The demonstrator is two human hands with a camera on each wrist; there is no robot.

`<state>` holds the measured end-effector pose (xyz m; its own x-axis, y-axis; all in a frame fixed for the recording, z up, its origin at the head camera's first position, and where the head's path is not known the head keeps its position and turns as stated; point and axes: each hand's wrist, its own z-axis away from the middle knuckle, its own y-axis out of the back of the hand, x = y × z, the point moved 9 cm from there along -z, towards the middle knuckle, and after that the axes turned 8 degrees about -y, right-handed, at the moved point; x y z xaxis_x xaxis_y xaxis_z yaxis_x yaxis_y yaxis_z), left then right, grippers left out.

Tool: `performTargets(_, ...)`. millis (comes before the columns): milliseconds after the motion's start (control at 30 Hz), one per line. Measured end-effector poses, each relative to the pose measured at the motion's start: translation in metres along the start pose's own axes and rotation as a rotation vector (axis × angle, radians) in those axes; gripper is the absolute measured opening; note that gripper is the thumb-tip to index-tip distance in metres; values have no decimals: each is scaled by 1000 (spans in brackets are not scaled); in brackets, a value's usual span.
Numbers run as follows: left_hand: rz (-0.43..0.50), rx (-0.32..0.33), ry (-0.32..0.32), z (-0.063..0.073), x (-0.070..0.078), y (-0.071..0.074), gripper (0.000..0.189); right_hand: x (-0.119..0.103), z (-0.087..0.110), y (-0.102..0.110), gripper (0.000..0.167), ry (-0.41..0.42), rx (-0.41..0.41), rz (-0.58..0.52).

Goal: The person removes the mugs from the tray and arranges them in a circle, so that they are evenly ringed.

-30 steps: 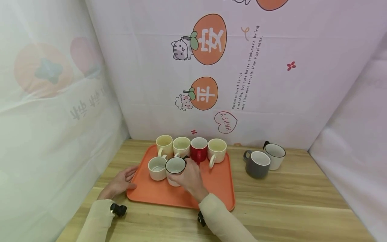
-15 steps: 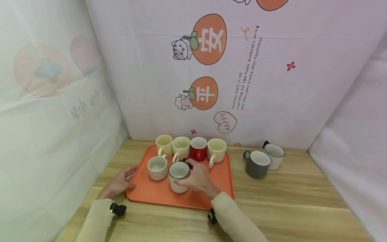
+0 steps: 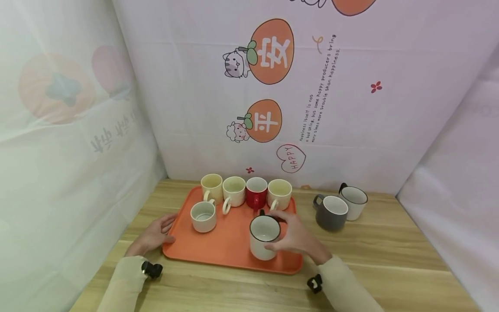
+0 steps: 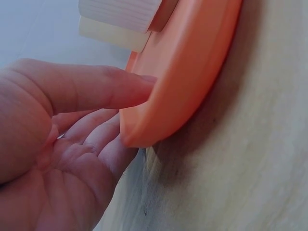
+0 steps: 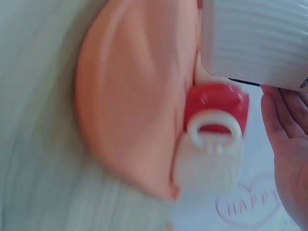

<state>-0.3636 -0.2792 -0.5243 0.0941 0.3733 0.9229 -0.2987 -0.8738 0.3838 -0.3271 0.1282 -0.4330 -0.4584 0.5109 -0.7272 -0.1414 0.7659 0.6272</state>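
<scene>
My right hand (image 3: 296, 236) grips a white mug (image 3: 258, 246) with a black rim and black handle over the front right of the orange tray (image 3: 222, 247). In the right wrist view this ribbed mug (image 5: 255, 43) seems a little above the tray's surface. My left hand (image 3: 152, 236) holds the tray's left edge. The left wrist view shows the thumb inside the tray's rim (image 4: 192, 91) and the fingers on its outer side, partly hidden. A short white cup (image 3: 203, 222) stands on the tray's left half.
Along the tray's back stand a yellow mug (image 3: 212, 189), a cream mug (image 3: 235, 195), a red mug (image 3: 255, 197) and another cream mug (image 3: 281, 197). On the wooden table (image 3: 382, 251) to the right are a grey mug (image 3: 331, 216) and a black-rimmed white mug (image 3: 355, 206). Fabric walls surround the table.
My right hand has carried the black-rimmed white mug from beside the short white cup to the right and nearer me. My left hand has stayed at the tray's edge.
</scene>
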Motion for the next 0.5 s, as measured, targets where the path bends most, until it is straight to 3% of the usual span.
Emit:
performTargets(267,3,-6,-1,1,0,-1,91,14,49,76,79,146,99,119)
performTargets(500,11,-4,-6,0,0,0,91,39,99,149,83,32,191,221)
